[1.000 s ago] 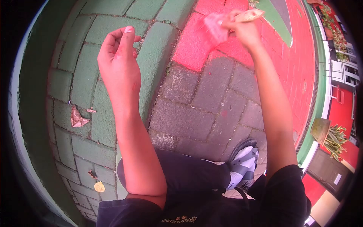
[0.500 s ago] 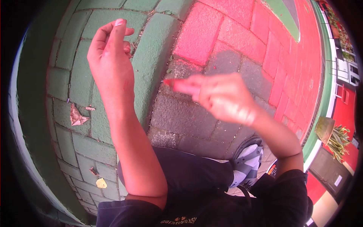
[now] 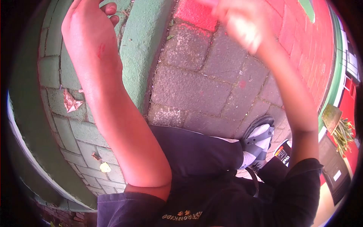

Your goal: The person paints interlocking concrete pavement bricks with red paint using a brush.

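My right hand (image 3: 242,22), blurred at the upper edge, is closed around a paintbrush (image 3: 206,2), which the frame mostly cuts off. It hovers over the paving where wet-looking red paint (image 3: 194,15) meets bare grey blocks (image 3: 193,85). My left hand (image 3: 90,26) is raised above the green paving at the upper left. Its visible fingers curl loosely with some space between them, and I see nothing in them; the other fingertips lie outside the view. A red smear marks the left wrist.
A raised green kerb (image 3: 145,41) runs between my hands. Dry leaves, one brown (image 3: 71,101) and one yellow (image 3: 105,167), lie on the green blocks. My sandalled foot (image 3: 261,140) and a black labelled container (image 3: 283,151) are near my right arm. A potted plant (image 3: 340,132) stands farther right.
The view has tilted down and shifted. Both hands now sit higher in the picture, partly past its top edge. My right hand has moved with the paintbrush up and right, toward the red-painted blocks.
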A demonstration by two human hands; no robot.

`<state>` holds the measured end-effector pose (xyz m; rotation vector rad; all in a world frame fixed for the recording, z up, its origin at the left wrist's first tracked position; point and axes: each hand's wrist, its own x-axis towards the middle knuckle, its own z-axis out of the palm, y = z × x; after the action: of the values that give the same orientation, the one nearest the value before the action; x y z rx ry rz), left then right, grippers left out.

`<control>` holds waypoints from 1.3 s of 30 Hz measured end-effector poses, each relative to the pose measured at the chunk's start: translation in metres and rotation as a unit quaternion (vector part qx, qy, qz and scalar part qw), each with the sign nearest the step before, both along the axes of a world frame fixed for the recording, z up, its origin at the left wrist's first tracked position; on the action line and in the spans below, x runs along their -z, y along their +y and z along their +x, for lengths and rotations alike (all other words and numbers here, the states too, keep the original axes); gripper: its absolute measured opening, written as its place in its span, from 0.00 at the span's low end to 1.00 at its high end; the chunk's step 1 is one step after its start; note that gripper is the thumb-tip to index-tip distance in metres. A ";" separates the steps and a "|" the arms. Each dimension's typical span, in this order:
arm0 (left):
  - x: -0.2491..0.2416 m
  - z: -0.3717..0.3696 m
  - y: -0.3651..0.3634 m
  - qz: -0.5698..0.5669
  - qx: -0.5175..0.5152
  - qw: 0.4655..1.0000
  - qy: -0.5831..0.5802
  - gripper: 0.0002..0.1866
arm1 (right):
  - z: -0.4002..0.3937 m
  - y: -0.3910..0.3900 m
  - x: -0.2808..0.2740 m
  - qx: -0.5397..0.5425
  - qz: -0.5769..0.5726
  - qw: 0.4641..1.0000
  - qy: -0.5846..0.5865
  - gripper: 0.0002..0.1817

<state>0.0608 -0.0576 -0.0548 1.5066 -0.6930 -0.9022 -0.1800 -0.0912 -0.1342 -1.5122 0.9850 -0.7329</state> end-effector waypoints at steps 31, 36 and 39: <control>0.012 0.011 -0.006 -0.018 -0.024 0.999 0.023 0.11 | -0.040 -0.063 -0.039 0.136 0.008 0.979 0.149 0.18; 0.015 0.014 -0.006 -0.015 -0.024 0.999 0.016 0.11 | -0.035 -0.092 -0.044 0.196 -0.239 0.936 0.169 0.15; 0.014 0.012 -0.008 -0.016 -0.023 0.999 0.020 0.11 | -0.015 -0.057 -0.024 0.075 -0.234 0.940 0.236 0.06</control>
<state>0.0724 -0.0654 -0.0683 1.4662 -0.6394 -0.8801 -0.1946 -0.1486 -0.1105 -2.1088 1.3604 -0.7645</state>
